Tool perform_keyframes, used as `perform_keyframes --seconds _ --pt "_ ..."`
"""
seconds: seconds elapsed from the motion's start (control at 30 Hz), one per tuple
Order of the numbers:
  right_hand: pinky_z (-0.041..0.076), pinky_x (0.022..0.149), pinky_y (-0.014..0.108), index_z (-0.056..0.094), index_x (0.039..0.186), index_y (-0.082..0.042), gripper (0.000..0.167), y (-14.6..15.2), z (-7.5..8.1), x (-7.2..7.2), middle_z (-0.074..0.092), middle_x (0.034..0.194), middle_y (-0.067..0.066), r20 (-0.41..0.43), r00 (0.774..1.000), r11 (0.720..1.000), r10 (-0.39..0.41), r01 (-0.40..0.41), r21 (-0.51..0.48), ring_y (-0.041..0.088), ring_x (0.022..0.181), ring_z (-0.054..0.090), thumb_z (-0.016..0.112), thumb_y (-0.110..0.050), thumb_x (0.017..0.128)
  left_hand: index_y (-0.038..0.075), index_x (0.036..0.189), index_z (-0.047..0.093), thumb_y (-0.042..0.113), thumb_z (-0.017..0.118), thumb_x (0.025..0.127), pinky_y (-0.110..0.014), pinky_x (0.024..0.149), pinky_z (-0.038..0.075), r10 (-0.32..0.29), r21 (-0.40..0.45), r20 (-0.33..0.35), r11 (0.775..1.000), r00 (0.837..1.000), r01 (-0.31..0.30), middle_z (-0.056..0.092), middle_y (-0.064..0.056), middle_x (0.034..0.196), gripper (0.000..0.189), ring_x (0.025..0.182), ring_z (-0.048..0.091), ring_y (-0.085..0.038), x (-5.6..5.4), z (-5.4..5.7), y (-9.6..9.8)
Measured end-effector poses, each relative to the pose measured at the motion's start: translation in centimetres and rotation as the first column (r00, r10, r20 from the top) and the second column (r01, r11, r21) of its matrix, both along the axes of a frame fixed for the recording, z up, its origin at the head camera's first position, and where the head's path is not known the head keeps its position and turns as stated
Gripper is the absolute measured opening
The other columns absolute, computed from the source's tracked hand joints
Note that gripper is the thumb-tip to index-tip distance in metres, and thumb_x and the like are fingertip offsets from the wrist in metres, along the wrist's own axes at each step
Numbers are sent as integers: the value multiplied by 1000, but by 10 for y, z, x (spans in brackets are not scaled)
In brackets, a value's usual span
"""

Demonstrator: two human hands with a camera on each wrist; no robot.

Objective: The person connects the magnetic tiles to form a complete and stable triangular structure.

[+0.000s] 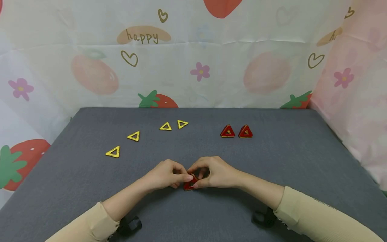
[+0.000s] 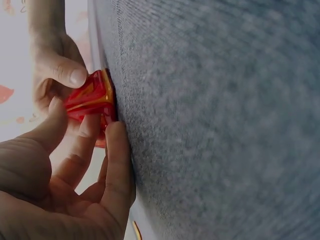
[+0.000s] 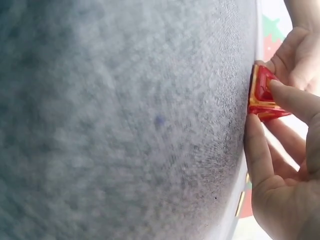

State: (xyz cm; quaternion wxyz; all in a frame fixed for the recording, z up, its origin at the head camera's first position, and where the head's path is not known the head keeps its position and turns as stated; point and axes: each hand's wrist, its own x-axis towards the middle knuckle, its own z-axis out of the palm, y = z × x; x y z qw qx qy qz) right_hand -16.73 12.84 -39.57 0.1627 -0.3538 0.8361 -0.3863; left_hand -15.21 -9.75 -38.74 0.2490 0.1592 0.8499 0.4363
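Note:
Both hands meet low at the middle of the table around a small red pyramid-shaped piece with yellow-orange edges, built of triangular tiles. My left hand pinches it from the left, thumb on its upper part. From the right, my right hand grips it between thumb and fingers. In the left wrist view, the glossy red piece stands on the cloth with fingertips against its lower side. The right wrist view shows the red piece with the thumb on one face; fingers cover part of it.
Two similar red pyramids stand at the back right. Several yellow open triangle frames lie spread from the left to the back middle. A grey cloth covers the table; a printed curtain hangs behind it.

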Motion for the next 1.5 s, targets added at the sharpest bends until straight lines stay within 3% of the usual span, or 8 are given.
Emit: perform_keyframes --seconds 0.17,0.3,0.4,0.7,0.87,1.17,1.33,1.5 --pt "54 68 20 72 109 -17 35 1 2 2 70 99 -2 -8 999 999 -32 32 19 0 75 65 85 -22 77 7 93 76 19 81 82 -26 67 55 -6 17 -13 1000 1000 6 75 -5 85 17 72 64 -8 1 0 -2" --pt "53 64 19 70 97 -17 26 3 3 4 72 85 -4 -28 996 996 -79 80 39 -1 68 65 85 -22 76 8 91 76 18 83 79 -25 63 50 -19 -21 -80 1000 997 18 75 -4 83 17 71 61 -7 2 1 0" --pt "52 62 19 70 88 -18 20 3 3 7 72 77 -5 -45 995 995 -94 95 37 -2 65 64 85 -22 76 9 89 76 17 83 79 -24 62 50 -15 -32 -92 999 996 12 75 -3 83 16 70 60 -6 3 2 2" --pt "51 60 18 73 83 -19 13 4 3 10 73 77 -6 -94 991 994 -100 103 36 -4 65 63 84 -21 78 10 92 75 18 80 82 -24 60 48 -25 -28 -138 999 990 21 76 -4 88 14 65 59 -6 5 2 6" --pt "52 62 18 72 85 -18 11 9 1 7 75 81 -5 -103 985 990 -137 141 29 -3 70 66 82 -20 80 10 92 75 16 78 84 -25 59 49 8 -23 -176 1000 984 -12 75 -3 89 11 66 61 -5 2 2 14" --pt "53 60 21 71 89 -20 11 36 5 -7 76 83 -5 -107 960 964 -257 262 32 2 69 67 80 -22 82 12 92 75 13 77 84 -23 58 49 67 -37 -231 996 971 -78 76 -4 95 9 74 68 -10 -18 6 51" --pt "53 62 23 72 91 -19 11 58 8 -16 75 86 -4 -118 933 937 -340 347 43 4 72 67 79 -22 84 10 96 75 13 76 85 -23 62 53 84 -19 -253 996 964 -91 76 -7 105 11 89 73 -18 -34 9 78" --pt "53 66 27 72 93 -20 12 83 9 -25 76 88 -2 -117 902 903 -415 425 70 8 76 69 79 -25 84 9 99 76 13 76 86 -23 64 53 81 -27 -283 995 956 -93 76 -8 107 13 90 73 -20 -50 8 108"
